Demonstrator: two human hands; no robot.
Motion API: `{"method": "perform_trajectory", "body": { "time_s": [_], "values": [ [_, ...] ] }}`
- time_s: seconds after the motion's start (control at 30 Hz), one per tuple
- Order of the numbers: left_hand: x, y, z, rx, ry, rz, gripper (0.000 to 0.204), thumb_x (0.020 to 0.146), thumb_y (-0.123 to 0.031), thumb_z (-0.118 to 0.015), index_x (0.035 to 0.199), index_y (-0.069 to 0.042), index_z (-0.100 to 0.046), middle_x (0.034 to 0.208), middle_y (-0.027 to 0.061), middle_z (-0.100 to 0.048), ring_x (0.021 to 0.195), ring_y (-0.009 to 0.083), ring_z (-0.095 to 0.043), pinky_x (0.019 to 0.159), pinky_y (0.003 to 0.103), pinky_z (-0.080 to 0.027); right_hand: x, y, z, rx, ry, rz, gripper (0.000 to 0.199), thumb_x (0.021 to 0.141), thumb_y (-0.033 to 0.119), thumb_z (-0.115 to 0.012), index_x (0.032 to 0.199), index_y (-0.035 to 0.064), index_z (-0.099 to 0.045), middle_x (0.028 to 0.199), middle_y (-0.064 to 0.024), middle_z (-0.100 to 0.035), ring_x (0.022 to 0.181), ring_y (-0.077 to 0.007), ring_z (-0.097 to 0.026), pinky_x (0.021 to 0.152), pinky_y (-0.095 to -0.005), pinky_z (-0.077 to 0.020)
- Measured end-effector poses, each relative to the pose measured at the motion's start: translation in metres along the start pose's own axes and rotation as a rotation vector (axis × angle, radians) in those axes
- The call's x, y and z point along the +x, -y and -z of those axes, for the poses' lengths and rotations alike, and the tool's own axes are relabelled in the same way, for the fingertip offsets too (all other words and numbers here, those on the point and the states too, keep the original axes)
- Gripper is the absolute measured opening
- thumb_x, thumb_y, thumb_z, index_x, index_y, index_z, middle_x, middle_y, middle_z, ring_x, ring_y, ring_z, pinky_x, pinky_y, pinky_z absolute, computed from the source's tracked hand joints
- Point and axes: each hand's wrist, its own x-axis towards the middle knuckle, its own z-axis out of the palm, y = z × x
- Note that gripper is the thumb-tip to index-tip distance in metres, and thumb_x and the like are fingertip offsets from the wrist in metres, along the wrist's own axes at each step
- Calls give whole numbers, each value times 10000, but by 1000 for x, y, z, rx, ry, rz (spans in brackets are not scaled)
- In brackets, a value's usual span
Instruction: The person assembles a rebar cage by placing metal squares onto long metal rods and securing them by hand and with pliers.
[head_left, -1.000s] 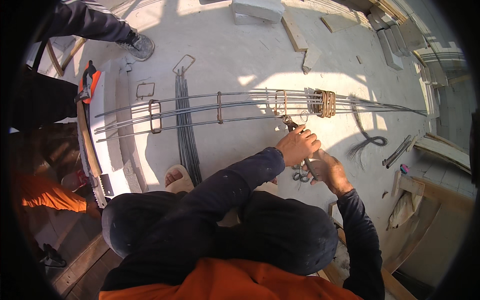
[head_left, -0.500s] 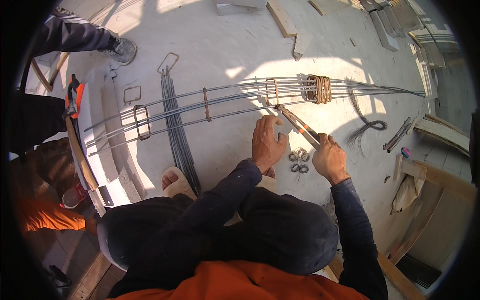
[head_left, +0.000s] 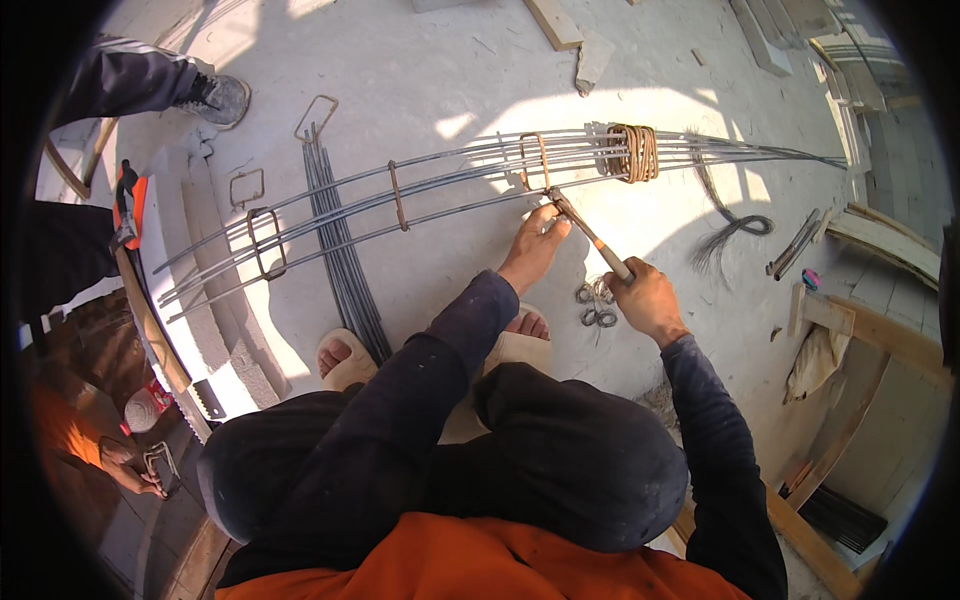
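Note:
My right hand [head_left: 648, 300] is closed around the handles of a pair of pincers [head_left: 587, 230]. The handles lie close together, and the jaws meet the near rod beside a rectangular steel stirrup [head_left: 533, 160]. Just left of the jaws, my left hand [head_left: 536, 248] has its fingers bunched at the same joint; what they pinch is too small to make out. The long steel rods [head_left: 450, 202] run across in front of me. Two more stirrups, a middle one [head_left: 398, 195] and a left one [head_left: 266, 243], hang around them, and a bundle of rusty stirrups [head_left: 634, 153] sits farther right.
Coiled wire ties [head_left: 597, 304] lie near my right hand, with a hank of binding wire [head_left: 745, 226] beyond. A stack of loose rods [head_left: 338, 240] passes beneath the long ones. At left are a handsaw [head_left: 207, 399], a co-worker's shoe [head_left: 218, 100] and another person's hand [head_left: 150, 483] holding bent metal.
My left hand has moved up to the jaws, and its fingers have closed. The pincers' handles have come together in my right hand. The co-worker's hand at lower left has come into view.

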Motion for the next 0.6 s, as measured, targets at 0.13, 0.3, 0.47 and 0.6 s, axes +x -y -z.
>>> {"method": "perform_trajectory", "body": {
  "time_s": [0.13, 0.3, 0.47, 0.6],
  "values": [
    [-2, -1, 5, 232, -50, -124, 399, 1057, -347, -639, 1293, -27, -677, 1304, 171, -712, 1260, 318, -642, 1052, 453, -488, 2, -10, -6, 297, 232, -96, 409, 1018, 428, -705, 1125, 35, -737, 937, -154, -778, 820, -311, -744, 835, -475, -601],
    [-17, -30, 36, 878, 144, -71, 335, 1012, -286, -661, 1229, -43, -738, 1231, 211, -723, 1149, 420, -652, 1008, 495, -509, 1, -57, -26, 870, 532, -75, 548, 1069, 502, -652, 1220, -18, -732, 1076, -136, -780, 996, -262, -736, 928, -457, -605],
    [-23, -50, 71, 572, 393, 147, 315, 1062, -292, -627, 1244, -67, -751, 1296, 158, -738, 1230, 310, -673, 1036, 477, -527, 13, -106, -51, 602, 398, -178, 660, 1044, 558, -672, 1429, 21, -666, 1218, -175, -759, 1074, -285, -724, 1007, -458, -569],
    [-35, -46, 68, -52, 412, 234, 331, 1133, -291, -554, 1335, -56, -671, 1500, 115, -643, 1334, 255, -637, 1150, 457, -509, 10, -78, -60, 157, -156, 38, 612, 1027, 494, -713, 1448, 52, -671, 1324, -179, -724, 1102, -284, -717, 979, -436, -570]
  ]
}}
